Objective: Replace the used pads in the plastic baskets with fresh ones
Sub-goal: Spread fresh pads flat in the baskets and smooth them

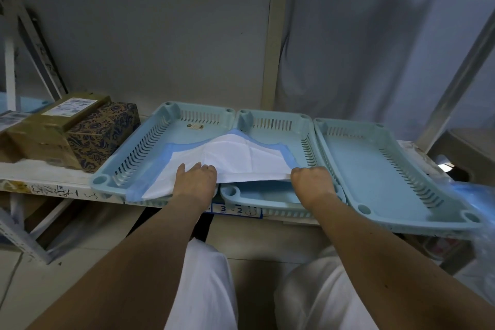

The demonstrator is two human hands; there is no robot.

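Fingers of the left hand [197, 181] lie together on the near part of a white pad with a blue border [235, 159], their tips curling down into the sheet where it bunches. The right hand [312, 182] has its fingers curled into a fist round the pad's near edge, holding that edge up off the basket below. The pad spans two pale blue plastic baskets: its left part lies in the left basket [150, 142] with one blue corner hanging over the near rim, and its right part is held above the middle basket [270, 120], peaked over the rims where the two meet. A third basket [380, 166] stands just beside the middle one on the right, with a bare floor. All three stand side by side on a white shelf [45, 173] that carries a label reading 3-2 [235, 210] on its front edge. At the left end of the shelf are a brown cardboard box [40, 136] and a dark patterned box [104, 131], touching each other. Crinkled clear plastic wrap [479, 203] shows at the right edge.
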